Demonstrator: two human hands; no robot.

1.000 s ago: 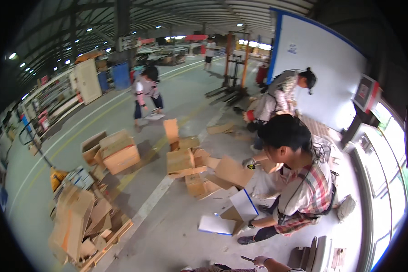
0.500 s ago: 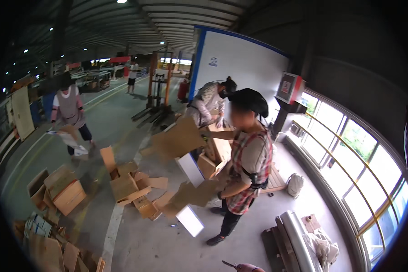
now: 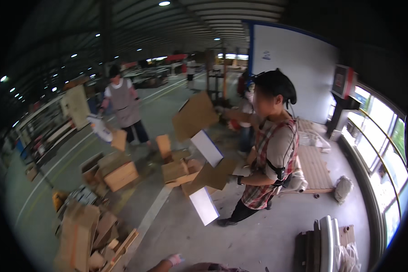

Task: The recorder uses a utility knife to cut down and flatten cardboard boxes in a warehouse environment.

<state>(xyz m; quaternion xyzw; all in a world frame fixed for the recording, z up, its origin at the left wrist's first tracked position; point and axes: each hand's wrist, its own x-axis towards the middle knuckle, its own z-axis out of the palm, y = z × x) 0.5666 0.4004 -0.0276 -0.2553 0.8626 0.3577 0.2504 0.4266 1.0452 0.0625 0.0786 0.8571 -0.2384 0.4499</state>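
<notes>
Own hand [image 3: 173, 259] at bottom edge, grip state can't tell; co-worker w/ cardboard sheets [image 3: 213, 174] ahead, box pile [image 3: 118, 174] left.

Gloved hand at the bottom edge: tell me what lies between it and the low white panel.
In the head view, only bare grey floor lies between the gloved hand and the white panel.

Warehouse floor: scattered cardboard boxes [image 3: 120, 174], metal roof (strip-lit) [image 3: 136, 18].

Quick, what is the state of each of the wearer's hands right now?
Left hand: only a pink-gloved bit shows at the lower edge; open or closed cannot be told.
Right hand: not in view.
</notes>
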